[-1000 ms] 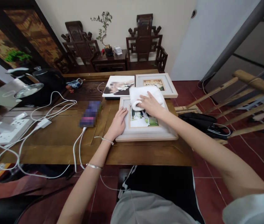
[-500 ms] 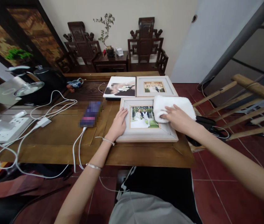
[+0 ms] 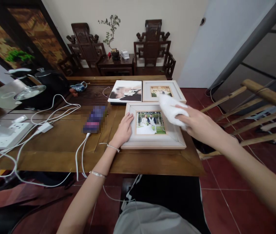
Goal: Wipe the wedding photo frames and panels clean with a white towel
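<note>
A pale wooden picture frame (image 3: 152, 142) with a wedding photo lies flat near the table's front edge. My left hand (image 3: 125, 127) rests on its left border, fingers stretched out. Over the frame's right side, my right hand (image 3: 196, 122) grips a bunched white cloth (image 3: 170, 109); whether the cloth touches the frame I cannot tell. Behind it lies a second picture frame (image 3: 178, 92), partly covered by the cloth in this view. A photo album (image 3: 125, 92) with a picture on its white cover sits to the left of that frame.
On the wooden table (image 3: 62, 143), a phone (image 3: 94, 119) is plugged into a white cable. A power strip (image 3: 11, 135), loose cables and a black kettle (image 3: 51, 83) stand at the left. A wooden chair (image 3: 269, 94) is close to the table's right edge.
My right hand has turned and bunched the white cloth, which was spread over the frame's right side. More of the frame's right border shows. My left hand stays put.
</note>
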A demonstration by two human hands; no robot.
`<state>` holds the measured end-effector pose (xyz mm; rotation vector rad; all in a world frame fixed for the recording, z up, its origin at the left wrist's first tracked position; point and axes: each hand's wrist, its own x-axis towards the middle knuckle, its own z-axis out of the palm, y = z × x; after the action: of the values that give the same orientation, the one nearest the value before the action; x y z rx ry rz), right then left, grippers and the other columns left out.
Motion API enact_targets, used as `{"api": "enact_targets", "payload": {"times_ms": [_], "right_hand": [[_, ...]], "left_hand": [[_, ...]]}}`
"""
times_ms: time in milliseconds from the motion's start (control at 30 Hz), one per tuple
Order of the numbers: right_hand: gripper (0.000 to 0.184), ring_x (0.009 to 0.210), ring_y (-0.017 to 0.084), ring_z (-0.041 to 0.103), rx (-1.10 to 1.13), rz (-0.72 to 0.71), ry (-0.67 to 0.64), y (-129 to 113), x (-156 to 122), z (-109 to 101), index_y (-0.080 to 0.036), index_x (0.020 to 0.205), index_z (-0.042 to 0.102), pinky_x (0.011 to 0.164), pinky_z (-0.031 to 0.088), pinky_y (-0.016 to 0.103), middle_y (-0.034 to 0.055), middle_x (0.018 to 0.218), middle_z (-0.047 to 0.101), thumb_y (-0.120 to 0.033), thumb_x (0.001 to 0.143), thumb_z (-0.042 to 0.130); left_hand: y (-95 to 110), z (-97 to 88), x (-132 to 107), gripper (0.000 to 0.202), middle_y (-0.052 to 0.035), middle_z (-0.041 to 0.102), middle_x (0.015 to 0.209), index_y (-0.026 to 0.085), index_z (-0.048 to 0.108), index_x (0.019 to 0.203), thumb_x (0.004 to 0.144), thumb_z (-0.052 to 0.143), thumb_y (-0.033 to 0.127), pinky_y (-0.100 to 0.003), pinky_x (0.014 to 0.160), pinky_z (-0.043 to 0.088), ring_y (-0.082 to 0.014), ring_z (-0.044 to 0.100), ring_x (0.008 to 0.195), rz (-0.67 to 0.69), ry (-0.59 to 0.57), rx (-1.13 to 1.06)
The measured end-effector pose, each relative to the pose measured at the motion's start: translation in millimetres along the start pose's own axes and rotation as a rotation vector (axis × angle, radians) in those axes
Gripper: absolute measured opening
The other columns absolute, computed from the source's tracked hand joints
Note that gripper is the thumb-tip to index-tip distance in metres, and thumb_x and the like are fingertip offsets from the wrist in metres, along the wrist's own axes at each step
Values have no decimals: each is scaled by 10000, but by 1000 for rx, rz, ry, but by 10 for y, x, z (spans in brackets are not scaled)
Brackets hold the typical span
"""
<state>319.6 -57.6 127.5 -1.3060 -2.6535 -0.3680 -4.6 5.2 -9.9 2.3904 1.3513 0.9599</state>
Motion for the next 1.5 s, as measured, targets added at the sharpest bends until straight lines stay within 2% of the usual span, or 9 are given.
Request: {"api": "enact_targets", "payload": {"times_ms": [100, 300, 467, 633, 767, 967, 1200, 1333, 1500], "right_hand": [[524, 1413, 329, 369, -142, -42, 33, 88, 456, 341, -174, 1197, 663, 1106, 349, 530, 115, 1551, 417, 44, 804, 393], [651, 1323, 355, 454, -177, -56, -178, -97, 867, 804, -179, 1348, 578, 1031, 384, 519, 156, 1500, 466, 94, 791, 379], [596, 1217, 362, 520, -61, -81, -285, -389, 547, 672, -162, 1309, 609, 950, 410, 479, 194, 1425, 518, 65, 789, 425], [572, 1002, 267, 633, 178, -154, -388, -625, 119, 182, -157, 1225, 645, 838, 445, 355, 149, 1159, 669, 65, 742, 432], [593, 867, 235, 664, 312, -109, -457, -767, -57, -101, -210, 1192, 667, 763, 463, 325, 92, 989, 698, 60, 729, 412], [710, 1297, 327, 500, 262, -71, -263, -685, 59, 329, -160, 1342, 583, 1014, 425, 483, 183, 1418, 540, 85, 698, 407], [719, 1468, 431, 199, 5, 40, -144, -190, 714, 883, -184, 1398, 539, 1111, 208, 713, 105, 1621, 289, 72, 737, 420], [668, 1444, 485, 213, -27, 81, -194, -209, 884, 938, -184, 1419, 528, 1075, 249, 725, 109, 1617, 298, 27, 799, 394], [673, 1404, 481, 307, 36, 25, -322, -488, 587, 677, -195, 1399, 562, 1030, 331, 689, 136, 1575, 374, 33, 792, 383]], "left_hand": [[3, -12, -3, 573, -111, 524, 1471, 157, 538, 1362, 819, 397, 44, -553, 1226, 282, -273, 354, 1465, -1, 2, 7], [-2, -25, -10, 561, -108, 536, 1464, 166, 540, 1363, 829, 408, 52, -568, 1215, 300, -275, 367, 1459, 20, 5, 10], [-8, -9, -8, 542, -150, 537, 1456, 109, 551, 1347, 831, 395, 49, -529, 1223, 298, -274, 366, 1460, 17, 13, 23], [-10, 6, 7, 555, -122, 513, 1486, 142, 521, 1388, 854, 384, 82, -531, 1228, 277, -260, 348, 1470, -6, -4, 39], [38, 0, 26, 490, -130, 500, 1499, 136, 515, 1399, 930, 429, 252, -533, 1222, 275, -284, 354, 1464, -67, -38, 75], [94, -16, 12, 476, -146, 501, 1494, 119, 502, 1404, 989, 363, 307, -518, 1220, 280, -278, 344, 1469, -15, -21, 122], [97, -40, 9, 468, -157, 499, 1492, 109, 507, 1397, 983, 358, 267, -524, 1218, 289, -288, 342, 1469, -4, -37, 119], [102, -45, 8, 468, -158, 501, 1489, 108, 508, 1398, 980, 375, 274, -525, 1217, 292, -288, 346, 1467, -9, -35, 106], [104, -36, 9, 462, -150, 507, 1485, 122, 514, 1394, 973, 389, 264, -524, 1219, 290, -285, 344, 1469, -14, -28, 98]]}}
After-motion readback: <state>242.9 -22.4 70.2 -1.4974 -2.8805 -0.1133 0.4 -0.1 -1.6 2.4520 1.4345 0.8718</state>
